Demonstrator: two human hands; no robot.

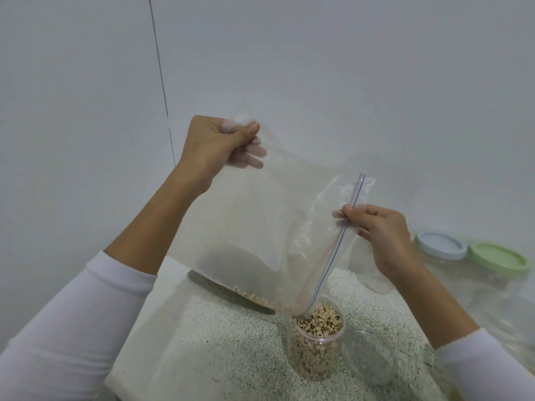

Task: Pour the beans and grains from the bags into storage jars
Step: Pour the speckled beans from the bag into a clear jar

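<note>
Left hand (220,143): raised at about 10 o'clock of the open jar, thumb and curled fingers pinching the closed bottom corner of the zip bag (260,215); forearm in a white sleeve runs up from 7 o'clock

Right hand (376,227): lower, at about 2 o'clock of the jar, thumb and fingertips pinching the bag's zip edge (341,241) and holding the mouth apart

Bag hangs tilted between the 2 hands, mouth corner down and just inside the rim of the open jar (317,331). Bag nearly spent: a thin line of beans (254,299) lies along its lower edge near the mouth. Jar stands on the speckled desk (217,342), filled with black-eyed beans close to the rim

Step in hand, as judged: tail end of pouring bag 1 into this jar. Next move calls for lifting the left corner higher, or a light shake, so the last beans slide to the mouth, keeping the mouth over the rim; little headroom left, so overflow is possible

Outward: a clear empty jar (367,357) at 3 o'clock, just beside the filled one; 2 lidded jars at 2 o'clock, well apart, blue lid (441,246) and green lid (499,259)
</note>
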